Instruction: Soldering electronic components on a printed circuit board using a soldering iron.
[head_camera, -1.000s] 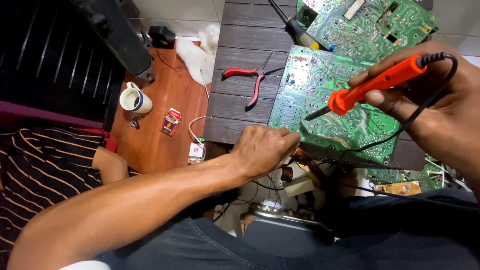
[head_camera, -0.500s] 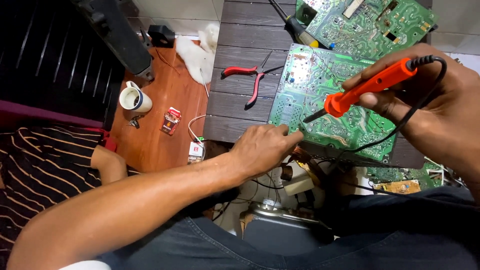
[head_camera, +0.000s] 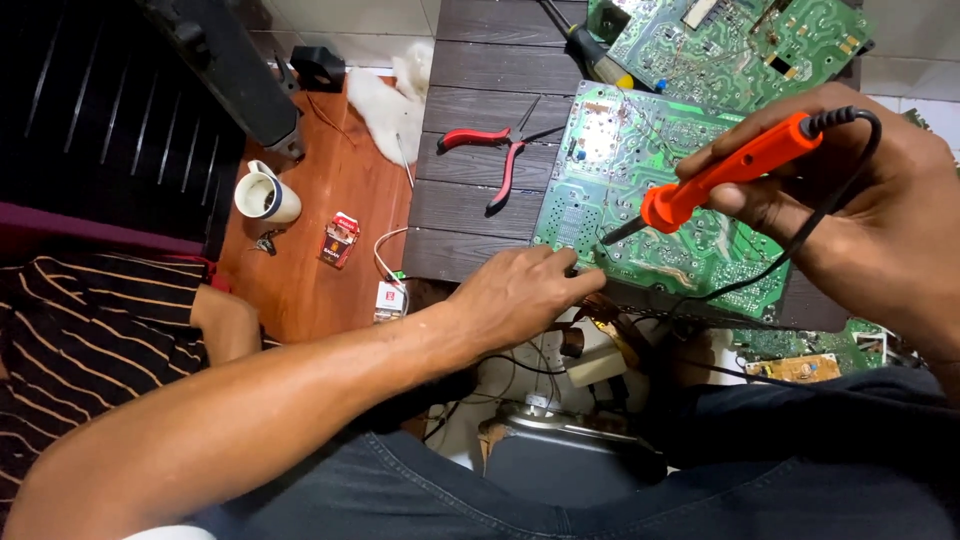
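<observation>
My right hand (head_camera: 860, 215) grips an orange soldering iron (head_camera: 735, 170) with a black cord; its dark tip touches the near left part of a green circuit board (head_camera: 650, 160). My left hand (head_camera: 520, 295) rests at the near left edge of that board, fingertips on its corner, and whether it pinches anything there is hidden. The board lies on a dark slatted wooden table (head_camera: 480, 110).
Red-handled pliers (head_camera: 495, 150) lie left of the board. A second green board (head_camera: 740, 45) and a screwdriver (head_camera: 590, 55) sit beyond it. On the brown floor are a white cup (head_camera: 265, 195), a small red packet (head_camera: 340, 240) and white cloth (head_camera: 390, 95). A striped-shirted person (head_camera: 90, 330) sits at left.
The soldering iron tip has shifted slightly left and down onto the board near my left fingertips. My left hand stays at the board's corner.
</observation>
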